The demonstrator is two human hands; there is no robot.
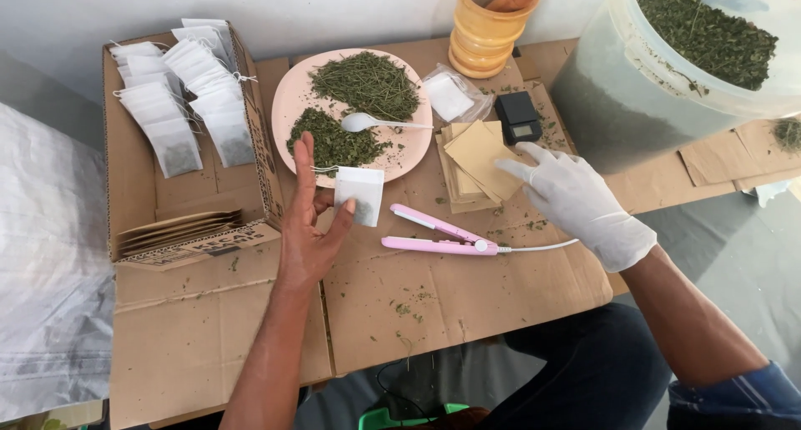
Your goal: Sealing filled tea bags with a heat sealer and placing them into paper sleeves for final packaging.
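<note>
A small white tea bag (360, 194) sits pinched between the thumb and fingers of the bare left hand (313, 221), otherwise spread open. The gloved right hand (576, 198) rests open, gripping nothing, on brown paper envelopes (476, 159); a pink sealer (442, 236) lies between both hands on the cardboard surface (434, 305).

left hand (310, 230) holding tea bag (360, 195), gloved right hand (580, 201)

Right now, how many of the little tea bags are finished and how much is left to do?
Done: rows of filled tea bags lie in the cardboard box. In hand: the left hand holds one tea bag; the gloved right hand touches the brown envelopes. Left: dried leaves on the pink plate and in the big tub.
</note>
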